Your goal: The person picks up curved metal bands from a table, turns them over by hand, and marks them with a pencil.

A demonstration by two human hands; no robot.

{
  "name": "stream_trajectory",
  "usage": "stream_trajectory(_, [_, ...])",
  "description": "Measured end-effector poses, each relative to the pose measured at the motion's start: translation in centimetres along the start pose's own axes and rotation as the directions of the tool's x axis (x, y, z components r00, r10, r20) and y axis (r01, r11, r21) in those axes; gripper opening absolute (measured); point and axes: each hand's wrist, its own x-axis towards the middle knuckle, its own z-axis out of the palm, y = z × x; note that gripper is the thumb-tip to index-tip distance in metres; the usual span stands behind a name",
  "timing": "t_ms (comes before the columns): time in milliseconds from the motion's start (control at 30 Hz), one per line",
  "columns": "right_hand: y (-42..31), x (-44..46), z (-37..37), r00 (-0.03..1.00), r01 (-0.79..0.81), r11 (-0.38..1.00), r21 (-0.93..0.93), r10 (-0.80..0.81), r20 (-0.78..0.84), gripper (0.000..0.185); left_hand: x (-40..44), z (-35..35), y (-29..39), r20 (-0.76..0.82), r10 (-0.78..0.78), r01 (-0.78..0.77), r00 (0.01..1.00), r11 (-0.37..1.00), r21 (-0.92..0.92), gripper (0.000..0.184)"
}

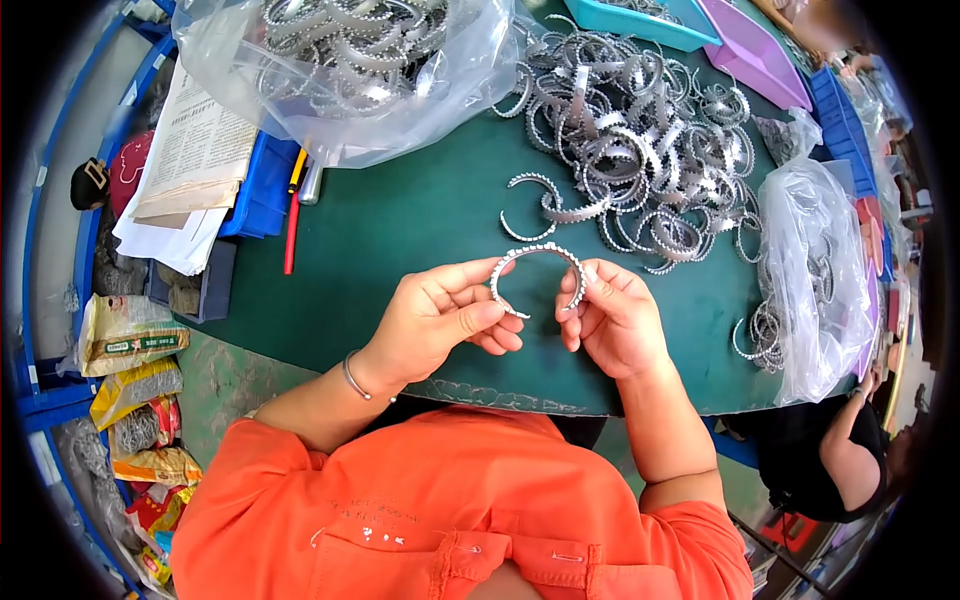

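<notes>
Our left hand and right hand hold one silver-grey toothed metal ring, its gap facing us, above the green bench.

Each hand is nearly closed, thumb and fingers pinching one side of the ring. Beyond it we see one tangled heap of similar silvery rings, too overlapped to count, plus one turquoise plastic tray and one purple plastic tray. Two large clear plastic bags hold more, one either side of the heap. Printed paper sheets carry text too small for us to read; dark lettering on our orange shirt is likewise illegible.
</notes>
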Motion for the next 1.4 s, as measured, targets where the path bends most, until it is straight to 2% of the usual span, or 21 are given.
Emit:
stream_trajectory(133, [-0.1, 0.0, 0.1, 1.000, -0.003, 1.000, -0.005, 0.003, -0.022, 0.024, 0.0, -0.3, 0.2, 0.021, -0.054, 0.056, 0.998, 0.996, -0.073, 0.040])
stream_trajectory(400, [0.0, -0.1, 0.1, 0.999, 0.021, 0.999, -0.032, -0.020, 0.034, 0.023, 0.2, -0.8, -0.5, 0.040, -0.017, 0.023, 0.999, 0.988, -0.155, 0.033])
stream_trajectory(467, [0.0, -0.2, 0.5, 0.991, 0.122, 0.990, -0.076, -0.125, -0.041, 0.017, 0.1, -0.8, -0.5, 0.045, -0.010, 0.017, 0.999, 0.987, -0.160, 0.031])
stream_trajectory(500, [0.1, -0.2, 1.0, 0.991, 0.121, 0.990, -0.075, -0.124, -0.041, 0.017, 0.0, -0.8, -0.4, 0.044, -0.016, 0.023, 0.999, 0.986, -0.165, 0.032])
stream_trajectory(567, [0.3, -0.2, 1.9, 0.929, 0.330, 0.921, -0.206, -0.355, -0.102, 0.014, 0.0, -0.9, -0.4, 0.043, -0.025, 0.032, 0.999, 0.985, -0.171, 0.034])
stream_trajectory(600, [0.4, -0.3, 1.6, 0.929, 0.329, 0.922, -0.206, -0.355, -0.104, 0.014, 0.1, -0.9, -0.4, 0.062, -0.036, 0.046, 0.997, 0.985, -0.166, 0.035])
stream_trajectory(667, [0.7, -0.4, 0.9, 0.925, 0.368, 0.897, -0.243, -0.379, 0.002, 0.017, 0.1, -1.0, -0.5, 0.080, -0.050, 0.062, 0.996, 0.985, -0.162, 0.036])
stream_trajectory(867, [0.7, -0.4, 0.6, 0.871, 0.486, 0.817, -0.311, -0.480, 0.101, 0.016, 0.0, -1.0, -0.5, 0.137, -0.095, 0.116, 0.986, 0.981, -0.153, 0.039])
stream_trajectory(1000, [1.0, -0.4, 0.5, 0.838, 0.543, 0.768, -0.341, -0.522, 0.160, 0.015, 0.1, -1.0, -0.5, 0.186, -0.110, 0.153, 0.976, 0.958, -0.242, 0.038])
stream_trajectory(1167, [1.1, -0.6, 0.8, 0.742, 0.648, 0.568, -0.507, -0.622, 0.252, 0.018, 0.2, -0.6, -0.5, 0.193, -0.189, 0.232, 0.963, 0.946, -0.228, 0.038])
stream_trajectory(1200, [1.1, -0.6, 0.8, 0.743, 0.646, 0.571, -0.507, -0.622, 0.247, 0.018, 0.3, -0.5, -0.6, 0.143, -0.176, 0.200, 0.974, 0.964, -0.174, 0.038])
stream_trajectory(1267, [1.1, -0.5, 0.9, 0.707, 0.671, 0.477, -0.567, -0.644, 0.294, 0.019, 0.3, -0.4, -0.7, 0.095, -0.162, 0.172, 0.982, 0.978, -0.116, 0.038])
stream_trajectory(1333, [1.0, -0.7, 1.2, 0.709, 0.655, 0.463, -0.597, -0.651, 0.273, 0.019, 0.3, -0.5, -0.7, 0.103, -0.165, 0.174, 0.981, 0.981, -0.089, 0.037])
stream_trajectory(1400, [0.9, -0.8, 1.5, 0.735, 0.616, 0.507, -0.603, -0.645, 0.210, 0.019, 0.3, -0.4, -0.6, 0.113, -0.175, 0.186, 0.978, 0.978, -0.095, 0.035])
